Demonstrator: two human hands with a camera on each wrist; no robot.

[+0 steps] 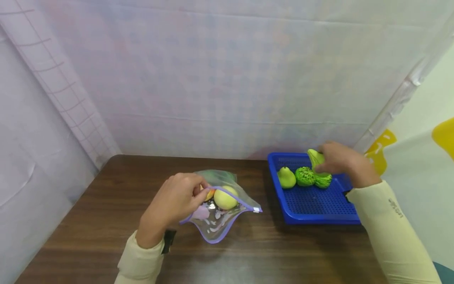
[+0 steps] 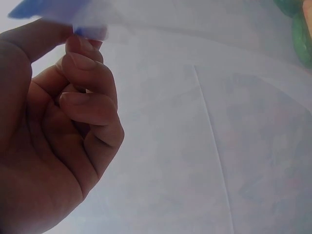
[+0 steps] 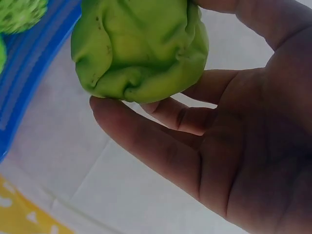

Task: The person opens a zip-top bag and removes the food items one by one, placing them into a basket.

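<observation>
My left hand [image 1: 179, 195] pinches the purple-edged rim of a clear zip bag [image 1: 221, 232], which lies with its mouth spread. Inside it show a pale yellow-green round fruit [image 1: 226, 198] and a partly covered orange-red fruit [image 1: 209, 194]. Over the blue basket [image 1: 320, 218], my right hand [image 1: 337, 159] grips a light green, creased fruit-like piece [image 3: 141, 51] between thumb and fingers; its exact kind is unclear. A green pear [image 1: 286, 178] and a dark-speckled green gourd-like piece [image 1: 305, 176] lie in the basket, partly under that hand.
The brown wooden table [image 1: 106, 197] carries both bag and basket. A pale cloth wall [image 1: 230, 86] stands right behind it. Yellow cut-out shapes [image 1: 380, 161] show beyond the basket at the right.
</observation>
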